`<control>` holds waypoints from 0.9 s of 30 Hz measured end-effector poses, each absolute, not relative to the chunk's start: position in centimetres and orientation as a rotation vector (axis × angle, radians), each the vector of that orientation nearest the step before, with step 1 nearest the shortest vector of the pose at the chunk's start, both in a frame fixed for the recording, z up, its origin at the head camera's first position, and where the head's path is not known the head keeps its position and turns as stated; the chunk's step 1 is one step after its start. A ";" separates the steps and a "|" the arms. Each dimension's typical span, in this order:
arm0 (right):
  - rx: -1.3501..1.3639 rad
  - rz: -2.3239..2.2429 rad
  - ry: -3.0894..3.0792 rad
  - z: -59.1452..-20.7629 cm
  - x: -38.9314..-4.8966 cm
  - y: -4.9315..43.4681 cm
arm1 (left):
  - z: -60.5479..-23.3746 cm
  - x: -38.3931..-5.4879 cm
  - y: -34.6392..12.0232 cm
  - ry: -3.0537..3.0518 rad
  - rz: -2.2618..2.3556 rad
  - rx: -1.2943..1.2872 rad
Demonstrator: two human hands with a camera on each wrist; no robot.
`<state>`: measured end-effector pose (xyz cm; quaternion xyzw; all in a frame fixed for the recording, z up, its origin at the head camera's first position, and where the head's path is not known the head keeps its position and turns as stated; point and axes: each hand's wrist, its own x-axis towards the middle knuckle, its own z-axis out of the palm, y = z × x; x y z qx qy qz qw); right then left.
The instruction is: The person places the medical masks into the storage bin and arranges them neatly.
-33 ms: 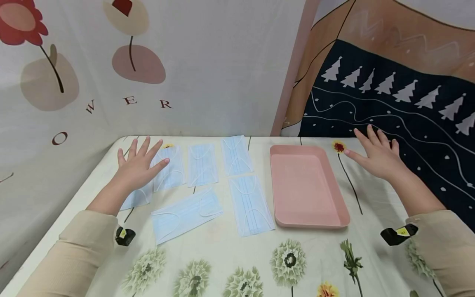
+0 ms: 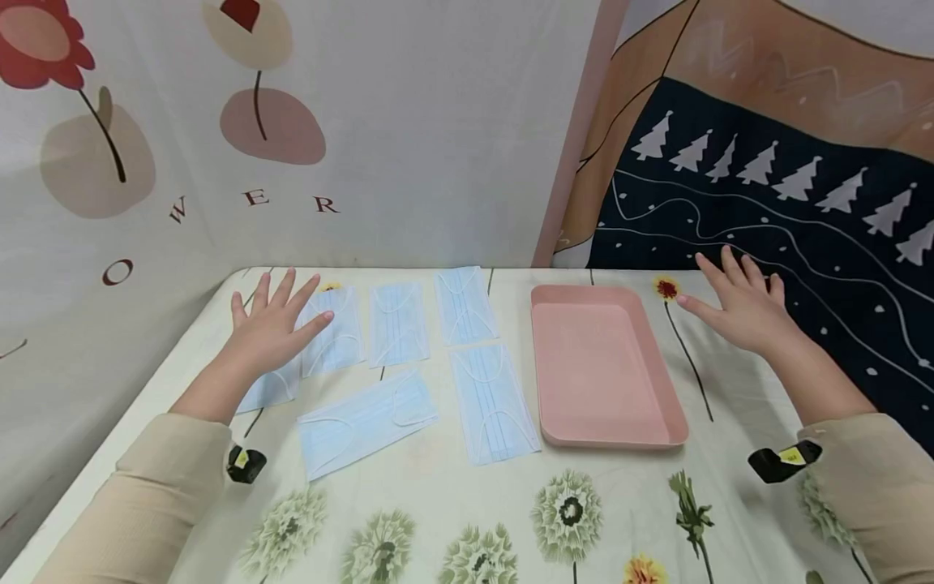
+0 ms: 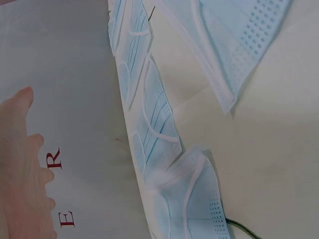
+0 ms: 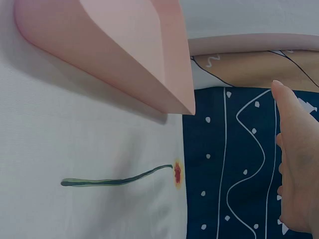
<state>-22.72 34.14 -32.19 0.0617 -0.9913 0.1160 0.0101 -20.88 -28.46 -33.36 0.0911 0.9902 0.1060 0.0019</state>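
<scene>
My left hand (image 2: 272, 328) hovers over the left part of the table with its fingers spread, holding nothing. Below it lies a light blue face mask (image 2: 272, 389), partly hidden by the hand. Beside that one are more masks: one upright mask (image 2: 334, 332), another (image 2: 398, 324), one at the back edge (image 2: 467, 306), one near the tray (image 2: 496, 403) and a slanted one (image 2: 367, 422) in front. My right hand (image 2: 746, 307), fingers also spread, is held up to the right of a pink tray (image 2: 609, 369), apart from it, and grips nothing. Nothing lies in the tray.
A white tablecloth (image 2: 409, 503) printed with flowers covers the table. Behind it hangs a pale cloth (image 2: 430, 162) with lettering, and a dark cloth with white trees (image 2: 773, 219) hangs at the right. A black wrist device (image 2: 246, 464) is on the left sleeve and another (image 2: 784, 461) on the right.
</scene>
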 end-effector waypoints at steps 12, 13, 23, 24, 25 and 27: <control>0.203 0.372 -3.077 -32.6 -22.4 34.0 | -33.2 -20.8 -28.6 3.103 0.328 0.272; 0.205 0.377 -3.070 -32.7 -22.3 34.0 | -33.2 -20.8 -28.6 3.104 0.327 0.272; 0.257 0.429 -2.978 -33.2 -21.0 33.9 | -33.3 -20.2 -27.8 3.163 0.336 0.341; 0.261 0.438 -2.972 -33.3 -20.9 34.0 | -33.4 -20.1 -27.6 3.168 0.337 0.351; 0.265 0.445 -2.968 -33.5 -20.7 34.0 | -33.4 -20.0 -27.4 3.171 0.342 0.361; 0.277 0.469 -2.960 -33.9 -20.4 34.0 | -33.5 -19.7 -27.1 3.179 0.357 0.385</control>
